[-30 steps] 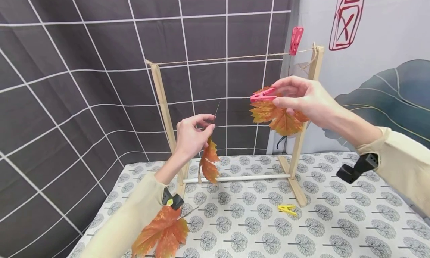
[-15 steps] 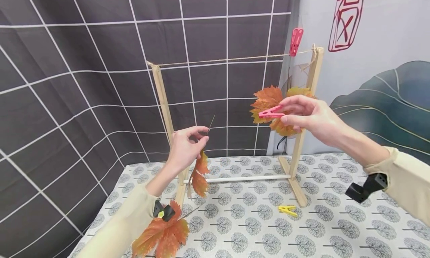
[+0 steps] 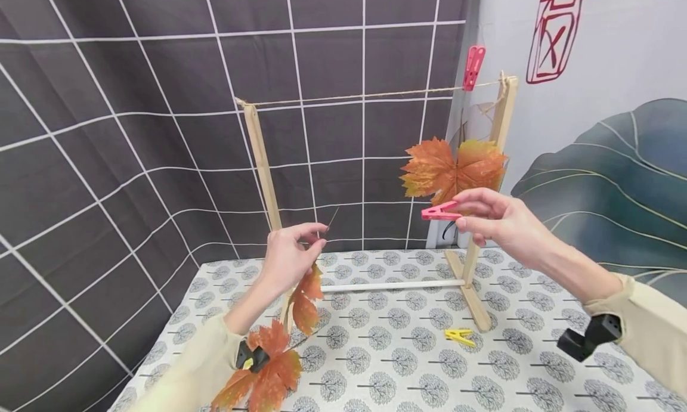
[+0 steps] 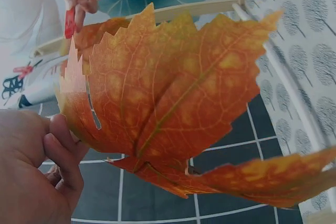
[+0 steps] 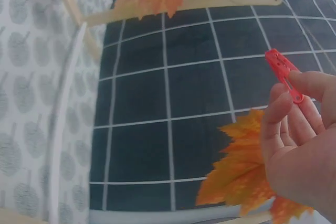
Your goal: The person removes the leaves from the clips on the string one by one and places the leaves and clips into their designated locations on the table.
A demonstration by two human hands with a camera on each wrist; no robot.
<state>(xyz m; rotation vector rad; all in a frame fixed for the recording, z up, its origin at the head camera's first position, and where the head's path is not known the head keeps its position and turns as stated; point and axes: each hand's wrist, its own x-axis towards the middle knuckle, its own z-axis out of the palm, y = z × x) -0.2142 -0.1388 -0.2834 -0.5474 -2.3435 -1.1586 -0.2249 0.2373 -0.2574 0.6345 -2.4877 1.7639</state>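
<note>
Below both grips we saw the patterned tablecloth (image 3: 397, 361), and beyond them the wooden frame (image 3: 502, 111), unmoved, its twine (image 3: 349, 96) strung above both hands. The hanging leaf (image 3: 429, 167), just above the right grip, had come into fuller sight: half a second earlier the right hand (image 3: 499, 224) had covered much of it, and that hand had since sunk. We judged that this leaf was hanging without a hand's help. The table leaf (image 3: 274, 370) lay below the left grip, as before. The left hand (image 3: 290, 257) had dropped too, its fingers pinching the held leaf (image 3: 307, 299), which drooped beneath them. To our eye, both hands had left the height of the twine, so the held leaf was still unclipped. Among the small things, the right thumb and fingers pinched the loose pink peg (image 3: 439, 212); the clipped pink peg (image 3: 473, 68) stayed on the twine above that grip, and the yellow peg (image 3: 459, 337) stayed on the cloth below it. Smallest, the held leaf's stem (image 3: 333, 219) poked up past the left fingertips.
</note>
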